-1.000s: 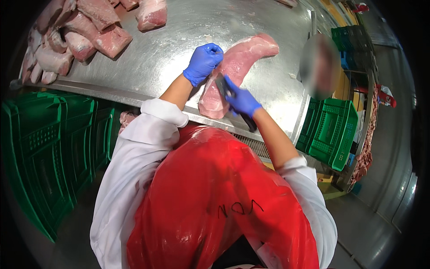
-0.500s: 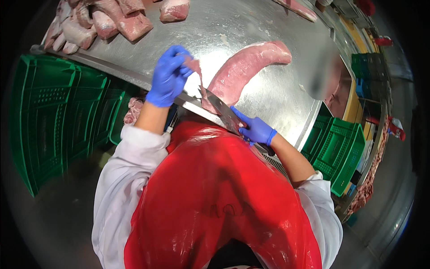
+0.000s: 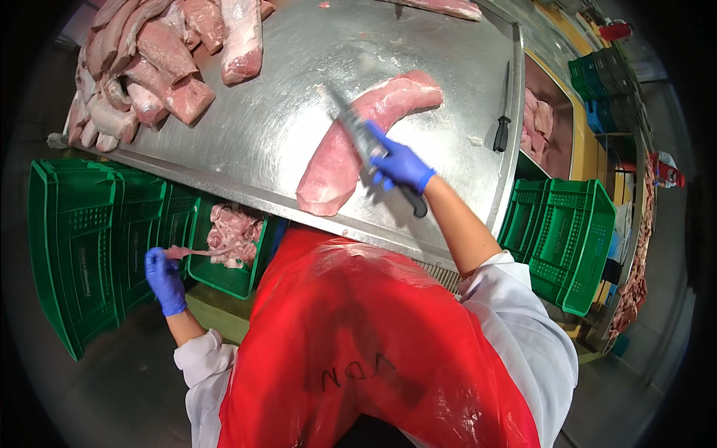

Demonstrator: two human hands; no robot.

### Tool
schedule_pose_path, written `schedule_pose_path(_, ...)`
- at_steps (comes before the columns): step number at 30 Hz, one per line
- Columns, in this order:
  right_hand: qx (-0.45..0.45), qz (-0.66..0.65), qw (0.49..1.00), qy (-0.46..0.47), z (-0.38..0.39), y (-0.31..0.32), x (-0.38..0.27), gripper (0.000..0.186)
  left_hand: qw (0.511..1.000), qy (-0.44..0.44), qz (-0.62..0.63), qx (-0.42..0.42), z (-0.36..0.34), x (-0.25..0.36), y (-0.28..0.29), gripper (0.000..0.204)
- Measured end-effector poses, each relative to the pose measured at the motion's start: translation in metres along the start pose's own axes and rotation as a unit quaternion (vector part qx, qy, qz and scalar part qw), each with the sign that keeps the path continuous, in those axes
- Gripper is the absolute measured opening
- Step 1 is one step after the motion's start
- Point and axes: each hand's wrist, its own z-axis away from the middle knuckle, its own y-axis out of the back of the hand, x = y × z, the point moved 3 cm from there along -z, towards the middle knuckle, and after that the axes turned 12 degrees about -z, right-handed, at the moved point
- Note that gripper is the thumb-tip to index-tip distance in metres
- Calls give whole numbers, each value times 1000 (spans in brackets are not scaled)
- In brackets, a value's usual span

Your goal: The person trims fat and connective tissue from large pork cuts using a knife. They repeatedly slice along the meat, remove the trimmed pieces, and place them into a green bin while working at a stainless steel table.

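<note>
My left hand (image 3: 164,278), in a blue glove, is out at the left beside a green crate of trimmings. Its fingers pinch a thin strip of meat trimming (image 3: 178,252) that trails toward the crate. A long pale-pink piece of pork loin (image 3: 334,170) lies curved on the steel table (image 3: 276,119) in front of me. My right hand (image 3: 403,166), gloved too, grips a knife (image 3: 351,123) above the loin. The blade, blurred by motion, points up and left across the meat, and its dark handle end shows below the hand. Whether the blade touches the loin I cannot tell.
A heap of meat pieces (image 3: 160,52) lies at the table's far left. Trimmings (image 3: 228,235) sit in the green crate; more green crates (image 3: 82,246) stand left and right (image 3: 560,239). A second knife (image 3: 505,112) lies near the right edge, beside a bin of meat (image 3: 536,123).
My left hand has swung down and left off the table, carrying the strip away from the loin. My right hand has lifted the knife up over the loin from its near end.
</note>
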Motion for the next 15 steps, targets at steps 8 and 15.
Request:
schedule_pose_path(8,343,42,938,21,-70,123,-3,79,946,-115,-261,-155,-103,-21,-183,37)
schedule_pose_path(15,421,198,880,-96,-83,118,9,85,871,-158,-225,-408,-174,55,-530,55)
